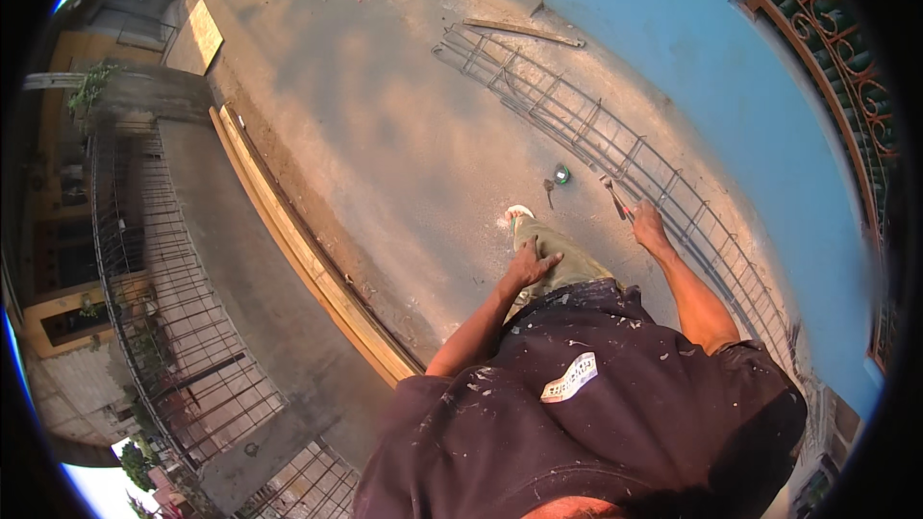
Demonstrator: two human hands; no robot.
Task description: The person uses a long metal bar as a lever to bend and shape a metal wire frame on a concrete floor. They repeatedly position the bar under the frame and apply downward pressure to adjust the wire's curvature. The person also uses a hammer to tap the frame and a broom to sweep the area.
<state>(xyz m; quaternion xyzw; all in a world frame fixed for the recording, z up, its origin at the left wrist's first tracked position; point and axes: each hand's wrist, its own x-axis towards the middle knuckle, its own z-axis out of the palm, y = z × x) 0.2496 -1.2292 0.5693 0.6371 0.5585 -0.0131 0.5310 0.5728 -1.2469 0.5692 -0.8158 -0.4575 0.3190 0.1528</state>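
My left hand (535,262) lies on my olive trouser leg (569,259), fingers spread and holding nothing. To the right, my right hand (649,226) is closed around the reddish handles of a slim metal tool that looks like pincers (615,200). Its far end points at the near side of a long rebar cage (586,125); whether it touches the bars I cannot tell. On the ground just left of the tool sits a small round green object (561,173), with a small dark item (549,193) beside it.
A blue wall (702,48) runs along the right, past the cage. A wooden strip (524,33) lies at the cage's far end. Long timber boards (298,240) stretch along the left, beside a concrete edge and a metal fence (183,269). My sandalled foot (519,212) stands ahead.
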